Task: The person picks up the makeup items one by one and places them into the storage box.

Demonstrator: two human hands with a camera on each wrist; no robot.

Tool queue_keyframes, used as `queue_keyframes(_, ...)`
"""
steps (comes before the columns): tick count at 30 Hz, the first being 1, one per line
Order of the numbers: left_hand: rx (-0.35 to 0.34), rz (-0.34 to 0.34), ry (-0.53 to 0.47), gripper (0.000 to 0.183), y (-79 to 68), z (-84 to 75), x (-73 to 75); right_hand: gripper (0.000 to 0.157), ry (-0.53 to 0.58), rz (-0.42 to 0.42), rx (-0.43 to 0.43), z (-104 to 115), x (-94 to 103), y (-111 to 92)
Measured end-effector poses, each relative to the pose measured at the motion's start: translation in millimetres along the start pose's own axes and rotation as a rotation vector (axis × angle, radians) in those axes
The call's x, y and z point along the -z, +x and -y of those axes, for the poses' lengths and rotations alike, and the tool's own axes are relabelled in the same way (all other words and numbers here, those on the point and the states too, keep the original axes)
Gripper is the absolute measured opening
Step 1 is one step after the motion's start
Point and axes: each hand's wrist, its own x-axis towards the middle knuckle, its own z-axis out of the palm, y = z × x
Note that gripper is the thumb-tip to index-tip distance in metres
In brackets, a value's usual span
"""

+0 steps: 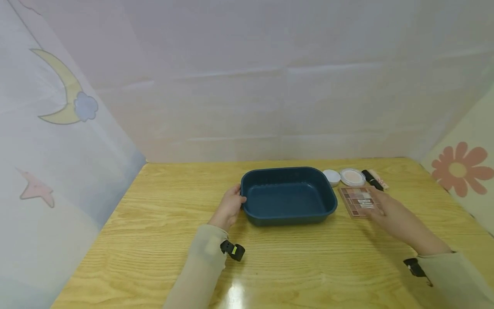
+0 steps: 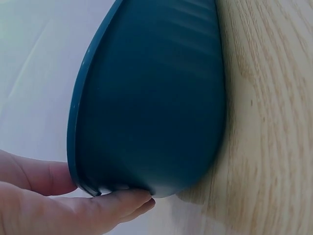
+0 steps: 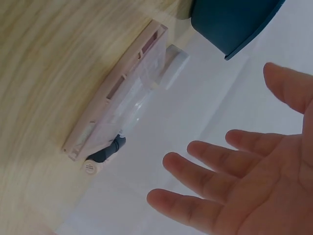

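My left hand [image 1: 229, 208] grips the left end of a dark blue rectangular basin [image 1: 290, 220] on the table. In the left wrist view, the thumb lies at the rim of the basin [image 2: 151, 98] and the fingers press its outer wall. Over an eyeshadow palette [image 1: 354, 201] with a clear printed lid hovers my right hand [image 1: 397, 219]. The right wrist view shows that hand's fingers spread and apart from the palette [image 3: 117, 95], which lies flat to the right of the basin.
Behind the palette stand a small white-lidded jar [image 1: 331, 177], a round compact [image 1: 353, 177], a black lipstick tube [image 1: 371, 179] and a slim pale box [image 1: 380, 179]. The wooden table [image 1: 154, 240] meets a pale cloth backdrop [image 1: 247, 107] at its far edge.
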Motion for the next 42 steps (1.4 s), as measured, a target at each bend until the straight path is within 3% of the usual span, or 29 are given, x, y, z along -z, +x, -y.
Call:
queue_keyframes(6, -0.001, 0.007, -0.008, 0.057, 0.5, 0.0, -0.2, 0.078, 0.012, 0.011, -0.092, -5, -0.4, -2)
queue_keyframes(16, 0.002, -0.004, -0.015, 0.057, -1.5, 0.3, 1.4, 0.076, 0.037, 0.000, -0.134, -12, -0.9, -1)
queue_keyframes(23, 0.004, -0.002, -0.025, 0.058, -1.4, 1.0, 4.1, 0.081, 0.037, 0.005, -0.214, -15, 3.3, -3)
queue_keyframes(30, 0.018, 0.002, -0.032, 0.057, -2.2, -1.4, 3.3, 0.087, 0.051, 0.046, -0.291, -23, 5.0, -1)
queue_keyframes(42, 0.005, 0.018, -0.042, 0.058, -1.1, -0.7, 5.1, 0.092, 0.110, 0.134, -0.348, -41, 5.8, 13)
